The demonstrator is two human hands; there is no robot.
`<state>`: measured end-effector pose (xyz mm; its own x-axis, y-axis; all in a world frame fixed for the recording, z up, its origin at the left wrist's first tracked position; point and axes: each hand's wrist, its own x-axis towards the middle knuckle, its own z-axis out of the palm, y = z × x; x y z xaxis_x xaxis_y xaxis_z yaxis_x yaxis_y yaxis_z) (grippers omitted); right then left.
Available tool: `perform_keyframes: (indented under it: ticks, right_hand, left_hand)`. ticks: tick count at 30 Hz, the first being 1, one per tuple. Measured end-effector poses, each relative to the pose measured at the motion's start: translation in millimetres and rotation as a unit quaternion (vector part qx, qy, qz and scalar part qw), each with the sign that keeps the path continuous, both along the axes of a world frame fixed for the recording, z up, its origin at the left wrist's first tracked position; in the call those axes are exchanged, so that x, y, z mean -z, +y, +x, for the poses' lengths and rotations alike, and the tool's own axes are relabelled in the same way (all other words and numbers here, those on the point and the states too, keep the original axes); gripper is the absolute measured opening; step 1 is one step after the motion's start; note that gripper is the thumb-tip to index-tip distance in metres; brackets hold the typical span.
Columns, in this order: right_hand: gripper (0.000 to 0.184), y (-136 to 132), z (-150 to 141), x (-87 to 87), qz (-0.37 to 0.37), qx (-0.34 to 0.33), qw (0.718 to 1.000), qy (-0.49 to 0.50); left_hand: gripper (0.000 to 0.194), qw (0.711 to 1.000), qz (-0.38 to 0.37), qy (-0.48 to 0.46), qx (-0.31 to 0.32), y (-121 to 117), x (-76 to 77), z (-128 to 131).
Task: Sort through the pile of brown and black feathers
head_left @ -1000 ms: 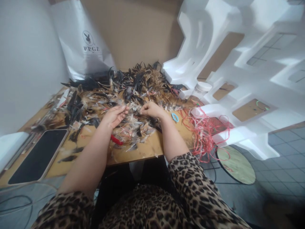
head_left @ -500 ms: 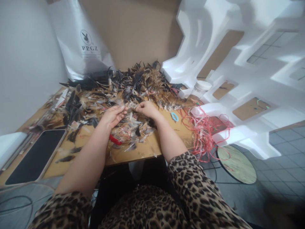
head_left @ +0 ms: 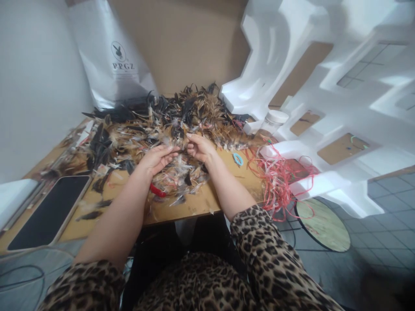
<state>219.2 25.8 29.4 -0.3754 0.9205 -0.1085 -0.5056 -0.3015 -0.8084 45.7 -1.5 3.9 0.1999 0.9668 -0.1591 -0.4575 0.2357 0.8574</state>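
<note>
Two bare hands meet over a heap of feathers (head_left: 155, 125) spread across the wooden table (head_left: 201, 203). The left hand (head_left: 157, 157) lies palm-up with its fingers curled narrowly around a small tuft, and the right hand (head_left: 199, 147) pinches at the same tuft with thumb and fingertips; which single feather is caught cannot be told. The tuft sits between the two hands at the near edge of the heap. A likely risk is that such light, fluffy wisps slip free or drift off the table edge if the pinch loosens, and that red-handled pliers (head_left: 158, 191) half buried under loose down get snagged by the left wrist. The feathers are thin, pointed and soft, in black, brown and tan. Just right of the heap lies a small blue ring (head_left: 238, 159), then a springy tangle of red strings (head_left: 275, 172). A glossy phone (head_left: 48, 211) lies flat to the left, a smooth white bag (head_left: 113, 60) stands behind, and blocky white foam (head_left: 324, 86) leans at the right beside a capped jar (head_left: 272, 123).
</note>
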Motion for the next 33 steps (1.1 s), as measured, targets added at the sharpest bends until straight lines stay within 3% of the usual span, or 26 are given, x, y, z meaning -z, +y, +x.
perform_keyframes:
  ticks: [9,19,26,33]
  right_hand:
    - [0.027,0,-12,11.8,-0.003,-0.008,1.000,0.026]
    - [0.033,-8,-14,6.6,-0.007,-0.003,1.000,-0.027]
    - [0.037,-9,-22,16.3,0.071,0.028,0.989,-0.126]
    - [0.031,-6,-22,20.5,0.139,0.081,0.969,-0.187]
  left_hand:
    - [0.008,0.999,-0.012,-0.030,0.030,-1,1.0,2]
    - [0.008,0.999,-0.008,-0.040,-0.020,-2,-4.6,5]
    - [0.005,0.998,0.003,-0.047,-0.031,-1,-5.1,4]
    - [0.006,0.999,0.015,0.012,-0.045,-2,-3.9,7]
